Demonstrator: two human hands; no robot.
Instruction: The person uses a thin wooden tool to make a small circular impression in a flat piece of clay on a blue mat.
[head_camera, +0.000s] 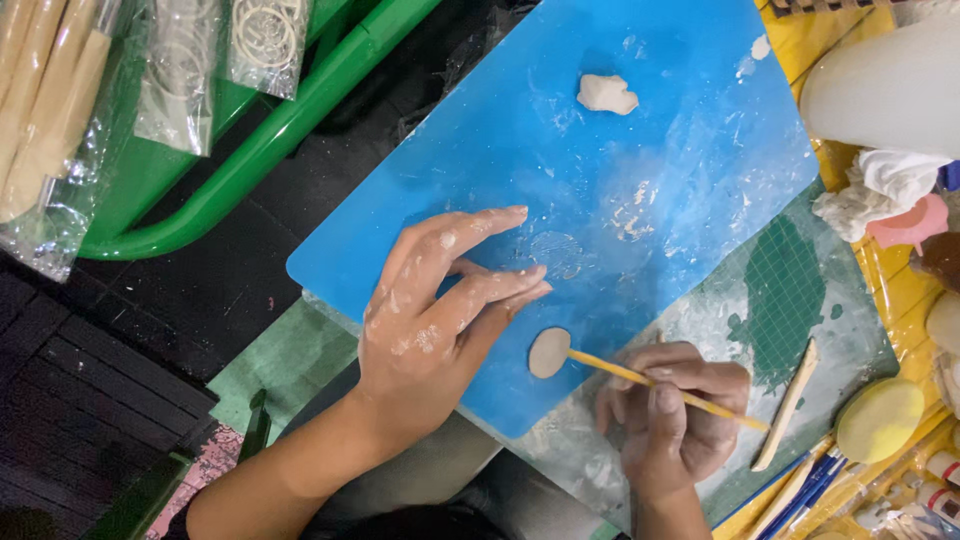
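Observation:
My left hand (435, 310), smeared with pale clay, rests flat on a blue plastic mat (600, 170) with its fingers together and pointing right. Just below its fingertips lies a small flat oval disc of beige clay (548, 352) near the mat's lower edge. My right hand (670, 415) grips a thin yellow wooden stick (640, 378) whose tip touches the disc's right side. A small lump of pale clay (606, 94) sits apart near the top of the mat.
Under the mat lies a green cutting mat (785, 300). A wooden modelling tool (787, 405), a yellow sponge (880, 420) and blue pens (800, 490) lie at the right. A white container (885, 85) stands at top right. Green frame (270, 140) with bagged tools (50, 110) sits left.

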